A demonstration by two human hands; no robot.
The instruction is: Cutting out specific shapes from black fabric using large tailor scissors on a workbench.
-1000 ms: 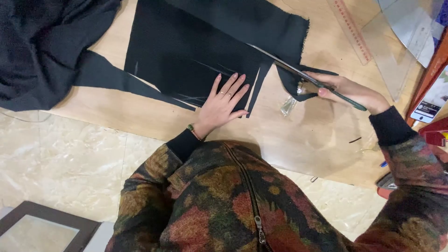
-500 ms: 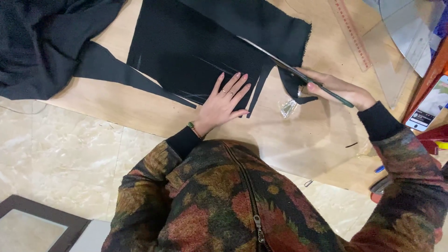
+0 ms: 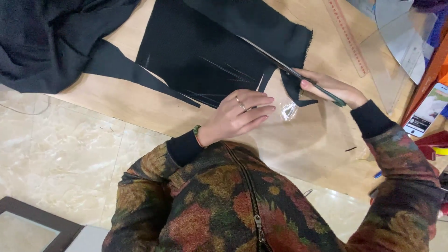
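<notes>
Sewing or tailoring workspace, likely home-based. Work laid out low on a tan board [image 3: 140,102] resting on a marbled tile floor [image 3: 60,158]. Black fabric [image 3: 200,51] spread flat on the board with pale chalk lines marked on it; more black cloth [image 3: 46,42] heaped at the far left corner. Scissors [image 3: 298,77] cutting along the fabric's right edge. Long ruler [image 3: 347,37] and clear curved pattern templates [image 3: 396,28] at the far right edge.

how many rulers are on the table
2: a long wooden ruler lying at an angle beyond the right hand, and a clear plastic curved ruler at the top right corner. Others may lie hidden under the black fabric.
</notes>
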